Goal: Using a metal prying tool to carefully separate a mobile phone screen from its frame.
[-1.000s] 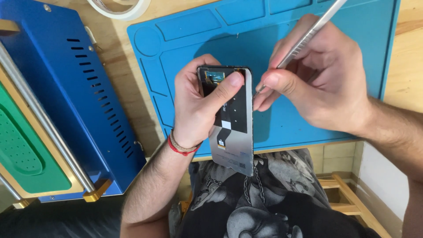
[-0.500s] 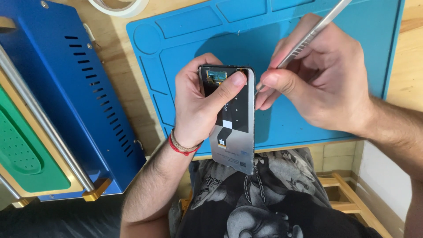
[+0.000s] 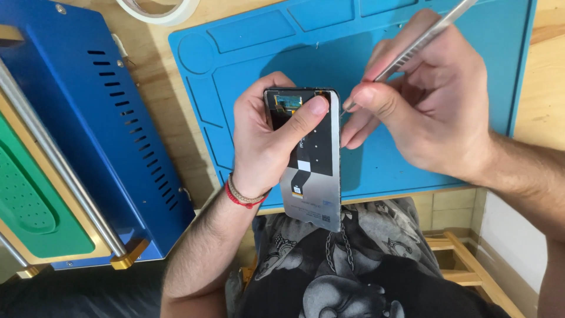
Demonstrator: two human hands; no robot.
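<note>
A wooden workbench (image 3: pixel 159 88) carries a blue metal machine (image 3: pixel 112 135) with vent slots, steel rails and a green pad (image 3: pixel 26 200) on the left, and a blue silicone repair mat (image 3: pixel 329 53) with moulded compartments across the middle; a roll of pale tape (image 3: pixel 156 9) lies at the top edge. Below the bench edge, the person's lap in a dark printed garment (image 3: pixel 347 265) fills the foreground.

Above the near edge of the mat, the left hand (image 3: pixel 265 141), a red cord at its wrist, is wrapped around a phone display panel (image 3: pixel 315 176) held upright with its back to the camera, the thumb pressed across the upper part and the fingers curled behind. The panel's silver backing, black film and flex ribbon (image 3: pixel 299 176) are exposed, so it appears already out of the phone's body.

The right hand (image 3: pixel 429 112) pinches slim metal tweezers (image 3: pixel 412 50) between thumb and forefinger, the tip touching the panel's top right corner. Judging by this, the work at that corner is under way rather than finished: the black film sits in place, and no loose parts can be made out on the mat.
</note>
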